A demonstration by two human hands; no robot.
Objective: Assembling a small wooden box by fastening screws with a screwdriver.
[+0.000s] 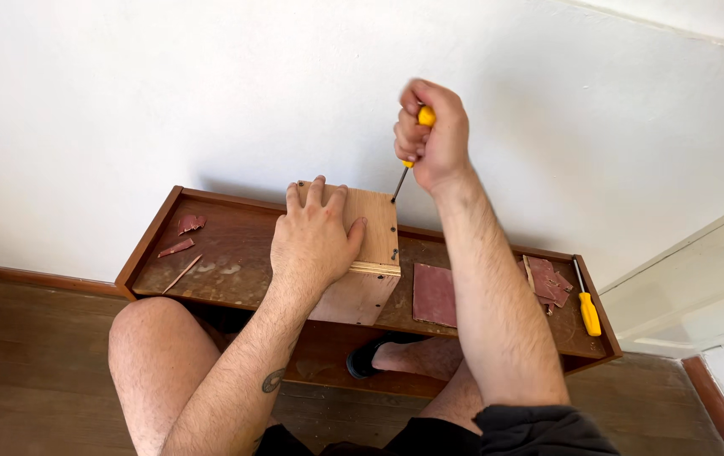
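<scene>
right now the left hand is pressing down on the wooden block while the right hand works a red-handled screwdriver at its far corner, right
Not quite: the head view shows the screwdriver in the right hand has a yellow handle, not red. The rest holds: the left hand presses flat on the wooden block and the tip meets its far corner.

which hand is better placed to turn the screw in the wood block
Right. The right hand already grips the yellow screwdriver, its tip at the wood block; the left hand lies flat, steadying it.

Screwdriver handle was mostly hidden inside the right hand; its tip was too small to resolve. Left hand covered much of the wooden block. Both forearms were cut off at the bottom edge.
</scene>
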